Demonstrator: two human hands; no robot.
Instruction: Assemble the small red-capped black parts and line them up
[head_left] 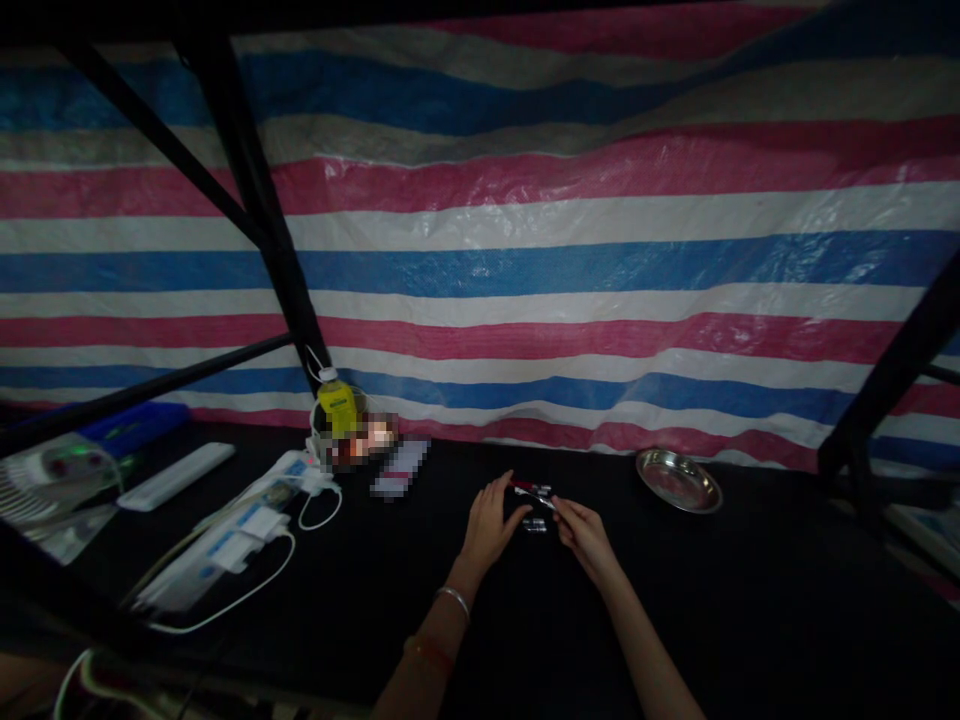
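My right hand (587, 538) is closed in a pinch on a small, thin silvery piece (543, 499) whose kind I cannot make out. Facing it, my left hand (487, 522) has its fingers stretched out and the thumb apart. Its fingertips are close to a slim dark-red, pen-like piece (523, 485) with a shiny end; whether they touch is unclear. Between the hands, a small clear, glossy piece (534, 525) lies on the black tabletop (547, 620). A bracelet circles the left wrist.
To the right sits a round metal dish (679, 482). At left are a power strip (225, 545) with white cables, a long white box (178, 478) and a fan (56, 490). A yellow bottle (339, 408) stands at the back by a black frame post (262, 220), before striped sheeting (562, 260).
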